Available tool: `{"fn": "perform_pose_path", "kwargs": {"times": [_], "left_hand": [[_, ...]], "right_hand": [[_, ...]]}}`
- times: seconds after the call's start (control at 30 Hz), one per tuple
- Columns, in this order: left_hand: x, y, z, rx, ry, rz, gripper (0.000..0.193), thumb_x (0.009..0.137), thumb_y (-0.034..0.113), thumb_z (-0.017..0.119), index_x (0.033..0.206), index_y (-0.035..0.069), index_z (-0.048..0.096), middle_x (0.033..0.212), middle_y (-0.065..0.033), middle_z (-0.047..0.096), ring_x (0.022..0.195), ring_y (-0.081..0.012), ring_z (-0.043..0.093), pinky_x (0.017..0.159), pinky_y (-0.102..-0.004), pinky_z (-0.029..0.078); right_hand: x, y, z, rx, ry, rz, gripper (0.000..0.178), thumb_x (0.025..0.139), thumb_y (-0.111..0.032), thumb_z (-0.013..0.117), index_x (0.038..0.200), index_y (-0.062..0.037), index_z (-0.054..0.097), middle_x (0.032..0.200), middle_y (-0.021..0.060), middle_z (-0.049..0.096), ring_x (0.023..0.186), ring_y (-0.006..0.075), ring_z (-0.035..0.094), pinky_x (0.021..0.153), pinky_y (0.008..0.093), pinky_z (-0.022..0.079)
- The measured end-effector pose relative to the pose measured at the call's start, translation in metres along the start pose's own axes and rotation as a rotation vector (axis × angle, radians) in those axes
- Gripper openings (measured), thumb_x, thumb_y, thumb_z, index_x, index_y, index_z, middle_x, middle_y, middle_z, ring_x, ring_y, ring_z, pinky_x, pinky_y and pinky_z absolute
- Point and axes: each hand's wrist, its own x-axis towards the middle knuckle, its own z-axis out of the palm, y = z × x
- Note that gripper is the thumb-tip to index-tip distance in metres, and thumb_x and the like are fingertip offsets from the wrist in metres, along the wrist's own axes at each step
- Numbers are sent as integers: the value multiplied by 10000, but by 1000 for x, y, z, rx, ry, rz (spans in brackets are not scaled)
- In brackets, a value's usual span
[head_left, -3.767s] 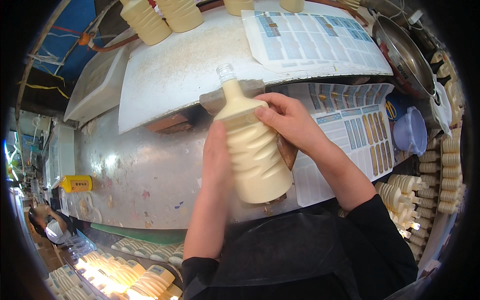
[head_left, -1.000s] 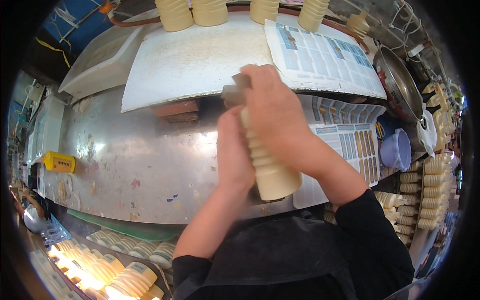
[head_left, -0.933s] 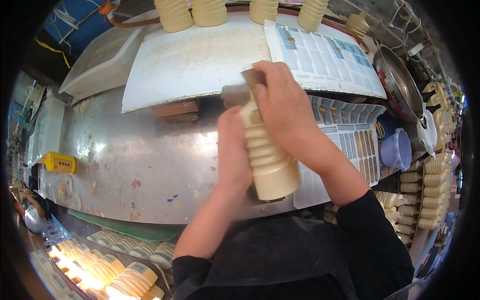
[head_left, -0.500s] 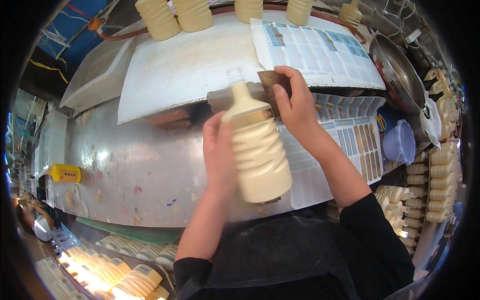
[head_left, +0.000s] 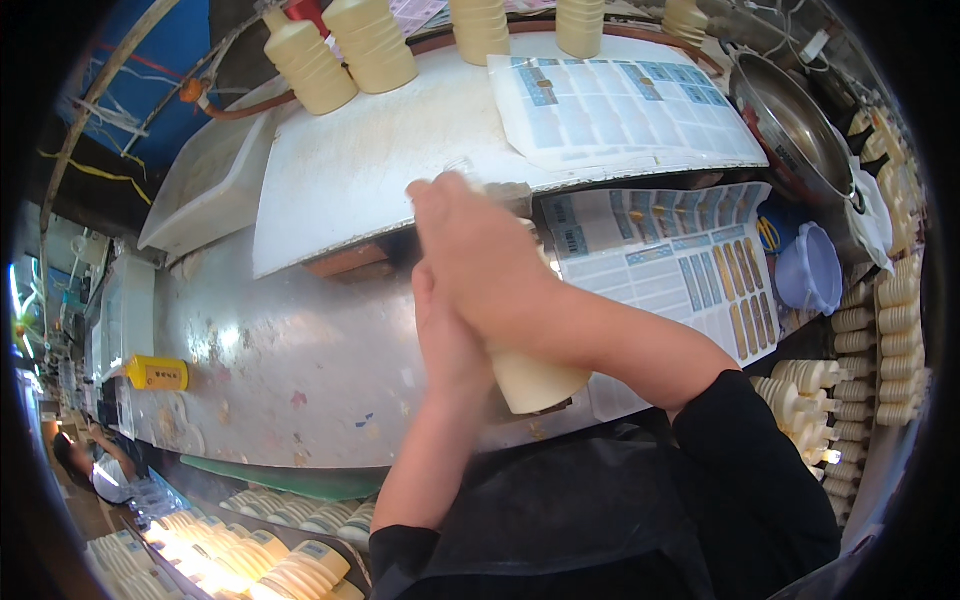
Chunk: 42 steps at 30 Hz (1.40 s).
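A cream-coloured plastic bottle [head_left: 540, 385] with wavy ridges lies tilted in front of me, its clear neck pointing away and its base toward my body. My left hand [head_left: 452, 335] grips it along its left side. Across its upper part reaches my right hand [head_left: 490, 255], crossing over the left one with its fingers pressed together. That hand covers the bottle's shoulder and the gold label band there, and whatever lies under its palm is hidden. Just beyond is a greyish block [head_left: 510, 197] at the white board's edge.
Label sheets lie on the white board [head_left: 350, 175] and on the metal table [head_left: 300, 330]. Several cream bottles [head_left: 370, 45] stand at the back. A yellow bottle [head_left: 158, 374] is at left; a lilac bucket [head_left: 810, 270] and steel pan [head_left: 795, 115] are at right.
My right hand has swung left from beside the bottle to across its upper part. The dark brown flat piece it held is now out of sight. The view has shifted slightly.
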Motion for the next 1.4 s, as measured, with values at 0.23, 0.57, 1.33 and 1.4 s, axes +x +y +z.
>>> {"fn": "perform_pose_path", "kwargs": {"times": [0.23,0.57,1.33,1.4], "left_hand": [[-2,16,10,110,3,-141,475,1103,396,436,1442,67,483,1375,-109,569,1224,-197,573,1028,-373,480],[21,-18,-25,262,-91,-41,463,1116,406,388,1342,29,533,1310,-115,593,1175,-199,581,1015,-359,483],[-37,-2,3,1095,-67,345,1072,889,607,699,1587,-42,209,1562,-293,324,1448,-428,344,1188,-480,298],[-35,7,7,1008,-167,309,973,881,435,734,1569,-52,246,1543,-266,389,1433,-406,397,1177,-455,338]], "right_hand": [[-2,22,-14,-119,21,-63,261,887,-81,613,1131,-22,543,1061,185,567,918,366,648,785,426,551],[-22,108,-22,236,244,45,332,976,-61,568,1305,-32,529,1204,196,591,1094,382,610,957,414,494],[-26,36,-44,-113,32,-396,268,779,-93,683,1025,-19,605,900,98,616,877,242,660,761,329,548],[-23,23,-41,-253,27,-431,232,771,-121,691,982,-41,639,867,81,630,833,232,665,730,324,542]]}}
